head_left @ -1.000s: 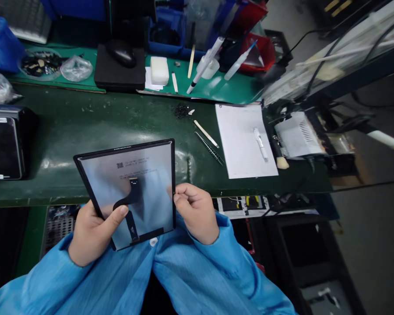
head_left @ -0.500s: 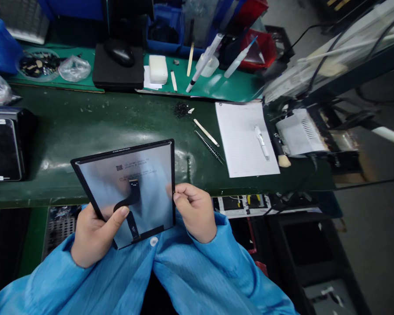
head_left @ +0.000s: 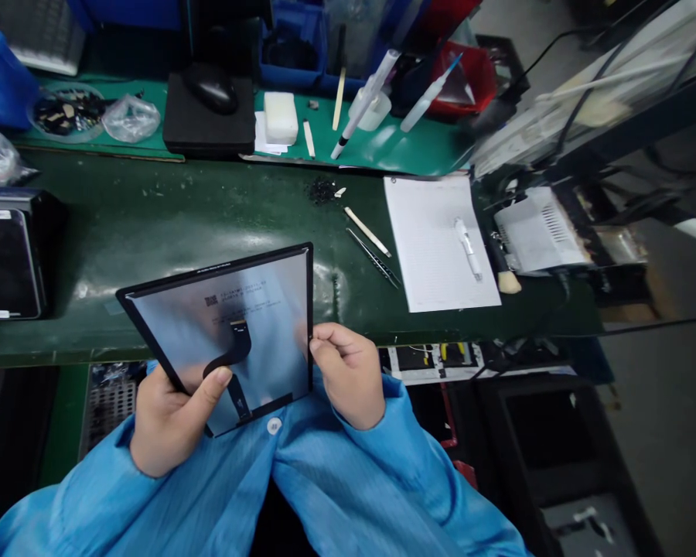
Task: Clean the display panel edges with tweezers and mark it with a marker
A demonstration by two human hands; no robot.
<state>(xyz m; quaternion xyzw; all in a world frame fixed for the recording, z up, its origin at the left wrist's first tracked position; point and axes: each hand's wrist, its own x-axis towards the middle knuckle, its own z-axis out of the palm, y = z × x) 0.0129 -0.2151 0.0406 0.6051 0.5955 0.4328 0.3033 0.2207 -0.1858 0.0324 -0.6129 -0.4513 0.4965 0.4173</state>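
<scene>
A tablet screen panel is held tilted over the front edge of the bench, its silvery back turned to me. A black flex cable curves across that back. My left hand grips the lower left edge, thumb on the back near the cable, fingers hidden behind. My right hand is closed at the right edge, thumb and forefinger pinching it; whether something small is between them I cannot tell. Tweezers and a pale flat stick lie on the bench beyond the right hand.
On the green bench lie a notepad with a white pen and a pile of black scraps. A black device stands at left. The back shelf carries a mouse, a white block and blue bins.
The panel has tilted slightly, its upper left corner shifting a little left and down. Both hands keep their places on its edges. The view has shifted slightly.
</scene>
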